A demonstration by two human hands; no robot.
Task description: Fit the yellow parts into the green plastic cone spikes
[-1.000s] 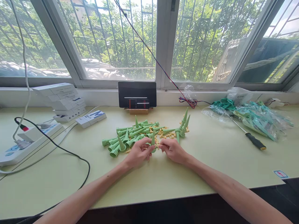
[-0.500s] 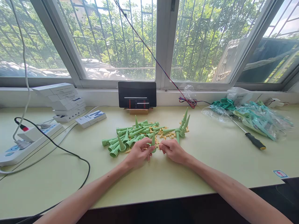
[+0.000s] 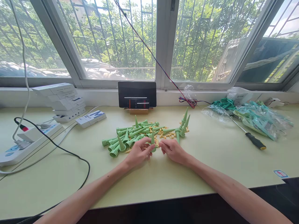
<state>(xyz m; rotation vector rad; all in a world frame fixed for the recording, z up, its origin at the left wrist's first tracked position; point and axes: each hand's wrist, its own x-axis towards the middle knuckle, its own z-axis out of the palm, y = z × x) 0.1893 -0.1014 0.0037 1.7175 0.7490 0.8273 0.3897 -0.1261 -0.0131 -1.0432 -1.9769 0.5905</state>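
Note:
My left hand (image 3: 139,152) is closed around a green plastic watering spike (image 3: 152,138), its pointed tip up. Close by on the right, my right hand (image 3: 172,150) has its fingers pinched together; whatever lies between them is too small or hidden to make out. Small yellow plastic pieces (image 3: 164,134) are scattered just beyond both hands. To the left and behind spreads a heap of green spikes (image 3: 130,133), most lying down, a few with tips up. Several more spikes (image 3: 183,127) stand together beyond my right hand.
A phone and a dark tablet (image 3: 137,90) lean on a stand by the window. White boxes (image 3: 64,101), a power strip (image 3: 30,144) and cables occupy the left. At right are a screwdriver (image 3: 254,141) and bagged green parts (image 3: 257,116).
Both hands stay almost in place. The spike in my left hand has shifted very slightly, and the fingers of my right hand have moved a little at the pinch.

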